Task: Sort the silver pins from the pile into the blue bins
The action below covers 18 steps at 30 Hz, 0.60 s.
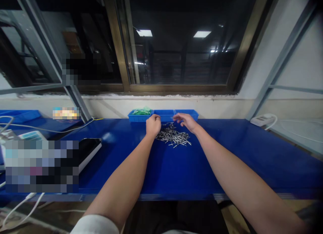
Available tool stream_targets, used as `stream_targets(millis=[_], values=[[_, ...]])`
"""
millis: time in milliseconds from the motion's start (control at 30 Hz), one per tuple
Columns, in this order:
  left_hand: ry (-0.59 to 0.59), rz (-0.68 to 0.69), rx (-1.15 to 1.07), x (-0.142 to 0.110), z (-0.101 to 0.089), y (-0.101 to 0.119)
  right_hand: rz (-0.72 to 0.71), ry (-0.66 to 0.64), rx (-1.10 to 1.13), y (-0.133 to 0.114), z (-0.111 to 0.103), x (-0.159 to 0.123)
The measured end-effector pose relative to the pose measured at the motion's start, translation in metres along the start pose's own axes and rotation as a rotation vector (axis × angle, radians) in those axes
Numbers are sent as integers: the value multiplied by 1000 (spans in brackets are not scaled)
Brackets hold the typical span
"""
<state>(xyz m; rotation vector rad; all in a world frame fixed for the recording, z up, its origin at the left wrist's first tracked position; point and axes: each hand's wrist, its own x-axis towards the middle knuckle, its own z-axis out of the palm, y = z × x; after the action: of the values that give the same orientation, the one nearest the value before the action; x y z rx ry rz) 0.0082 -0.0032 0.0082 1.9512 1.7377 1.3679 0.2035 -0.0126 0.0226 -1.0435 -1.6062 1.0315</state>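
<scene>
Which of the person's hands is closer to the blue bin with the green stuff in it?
Left. The left hand is curled just right of and below the blue plastic bin holding green pieces. The right hand reaches farther right, past the pile of small metal pins, near the other bins.

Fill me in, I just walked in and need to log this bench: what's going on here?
A person reaches both arms across a blue table to a loose pile of small metal pins. The left hand is curled at the pile's left edge; whether it holds pins cannot be told. The right hand hovers over the far side, fingers spread. Three blue bins sit just behind, the left one holding something green.
</scene>
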Motion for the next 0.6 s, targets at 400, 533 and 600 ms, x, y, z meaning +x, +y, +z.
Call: stream_targets(millis=[400, 533, 600], values=[[-91, -31, 40, 3, 0, -3, 20, 59, -146, 14, -5, -3], [-247, 55, 171, 1, 7, -7, -2, 42, -449, 21, -2, -7], [-349, 153, 239, -3, 12, -8, -27, 28, -657, 24, 3, -9]])
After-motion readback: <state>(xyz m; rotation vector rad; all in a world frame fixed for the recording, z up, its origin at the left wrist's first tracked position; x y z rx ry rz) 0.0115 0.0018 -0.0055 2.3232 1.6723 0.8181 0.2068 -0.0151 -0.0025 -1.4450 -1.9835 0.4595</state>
